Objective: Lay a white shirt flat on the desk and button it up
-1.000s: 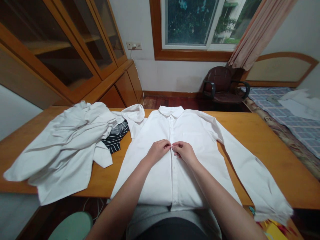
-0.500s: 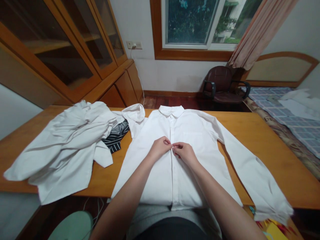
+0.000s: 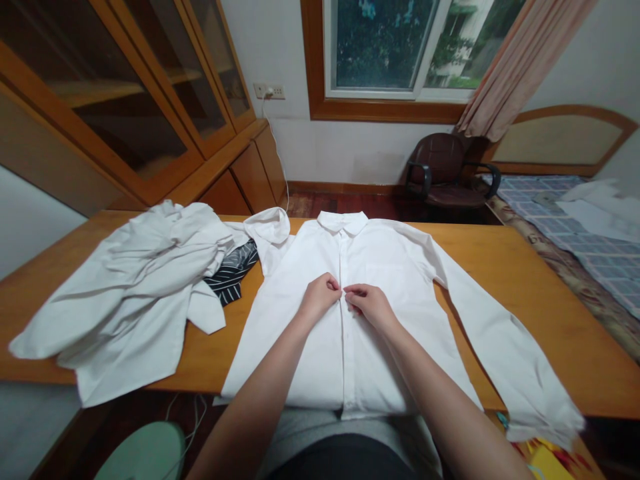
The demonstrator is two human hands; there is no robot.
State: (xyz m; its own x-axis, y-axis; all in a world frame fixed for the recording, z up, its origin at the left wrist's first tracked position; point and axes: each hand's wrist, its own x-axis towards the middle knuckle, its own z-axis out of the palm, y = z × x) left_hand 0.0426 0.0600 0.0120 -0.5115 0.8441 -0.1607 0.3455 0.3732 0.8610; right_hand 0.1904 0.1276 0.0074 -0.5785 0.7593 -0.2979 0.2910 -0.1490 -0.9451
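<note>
Wooden tabletop (image 3: 487, 267) spreads past the white shirt's (image 3: 373, 257) side edges, hands (image 3: 319, 295) (image 3: 371, 304) pinching its placket (image 3: 349, 367).

Wooden table (image 3: 500, 267), white shirt (image 3: 350, 347) spread flat, crumpled white clothing (image 3: 135, 287), black striped cloth (image 3: 231, 275)

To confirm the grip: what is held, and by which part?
The white shirt, by its front placket below the collar, pinched by left hand and right hand.
</note>
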